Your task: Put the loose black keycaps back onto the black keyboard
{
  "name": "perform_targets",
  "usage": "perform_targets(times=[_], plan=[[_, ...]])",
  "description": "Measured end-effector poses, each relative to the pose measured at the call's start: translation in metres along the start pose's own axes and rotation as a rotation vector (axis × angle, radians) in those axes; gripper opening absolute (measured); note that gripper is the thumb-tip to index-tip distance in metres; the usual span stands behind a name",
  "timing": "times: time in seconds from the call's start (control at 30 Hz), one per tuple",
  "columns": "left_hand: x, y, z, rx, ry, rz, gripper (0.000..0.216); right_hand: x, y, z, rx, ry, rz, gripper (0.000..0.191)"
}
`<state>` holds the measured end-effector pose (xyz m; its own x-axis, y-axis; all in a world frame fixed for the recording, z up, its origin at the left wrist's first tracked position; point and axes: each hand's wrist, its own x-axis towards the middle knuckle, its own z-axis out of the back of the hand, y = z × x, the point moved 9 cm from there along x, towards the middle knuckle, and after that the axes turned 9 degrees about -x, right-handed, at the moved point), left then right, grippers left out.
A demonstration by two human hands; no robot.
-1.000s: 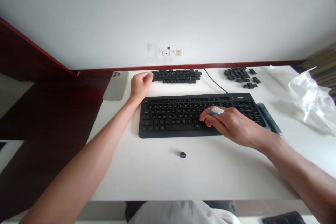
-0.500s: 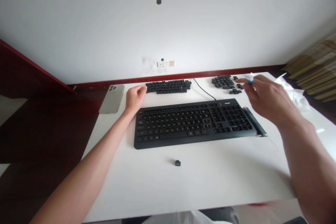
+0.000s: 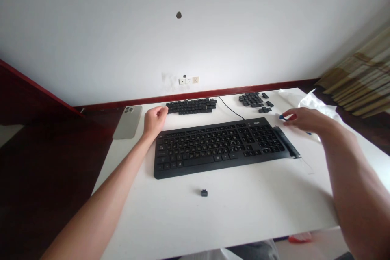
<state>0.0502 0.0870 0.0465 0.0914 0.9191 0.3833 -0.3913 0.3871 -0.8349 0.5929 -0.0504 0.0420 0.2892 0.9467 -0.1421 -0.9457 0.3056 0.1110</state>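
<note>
A black keyboard [image 3: 213, 146] lies across the white table [image 3: 243, 211]. My left hand [image 3: 154, 120] rests at the keyboard's upper left corner with its fingers curled into a loose fist, and nothing shows in it. My right hand [image 3: 304, 120] hovers low over the table just right of the keyboard's far corner. Its fingers are pinched on a small blue and white brush [image 3: 282, 117], of which only the blue tip pokes out. One loose black keycap [image 3: 204, 192] sits alone in front of the keyboard.
Two groups of loose black keycaps lie behind the keyboard, one at the middle [image 3: 191, 106] and one at the right [image 3: 254, 99]. A phone [image 3: 128, 122] lies face down at the left edge. A black strip [image 3: 286, 142] flanks the keyboard; crumpled clear plastic [image 3: 307, 99] lies far right.
My right hand lifted the brush off the keyboard's keys, swung right over the loose keycaps, then came down beside the keyboard's right end. My left hand stayed put. My head tilted up.
</note>
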Motion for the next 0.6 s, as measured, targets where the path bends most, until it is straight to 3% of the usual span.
perform_targets(times=[0.17, 0.27, 0.3, 0.37, 0.47, 0.53, 0.6], plan=[[0.000, 0.002, -0.001, -0.011, 0.002, 0.006, 0.049, -0.007, 0.007, 0.012, -0.042, -0.035, -0.061, 0.025], [0.000, 0.003, -0.001, -0.018, 0.002, 0.010, 0.049, -0.034, 0.057, 0.045, -0.076, -0.276, 0.005, 0.024], [0.000, 0.003, -0.001, -0.021, 0.003, 0.010, 0.049, -0.048, 0.087, 0.054, -0.045, -0.357, 0.107, 0.024], [0.000, 0.002, -0.002, -0.022, 0.005, 0.008, 0.049, -0.081, 0.158, 0.055, 0.128, -0.381, 0.432, 0.024], [0.000, 0.003, -0.002, -0.016, 0.001, 0.012, 0.048, -0.134, 0.256, 0.019, 0.308, -0.088, 0.917, 0.021], [0.000, 0.003, -0.002, -0.015, 0.002, 0.014, 0.048, -0.158, 0.289, 0.001, 0.331, -0.062, 1.079, 0.022], [0.000, 0.003, -0.002, -0.016, 0.008, 0.012, 0.048, -0.162, 0.300, -0.009, 0.345, -0.108, 1.111, 0.021]])
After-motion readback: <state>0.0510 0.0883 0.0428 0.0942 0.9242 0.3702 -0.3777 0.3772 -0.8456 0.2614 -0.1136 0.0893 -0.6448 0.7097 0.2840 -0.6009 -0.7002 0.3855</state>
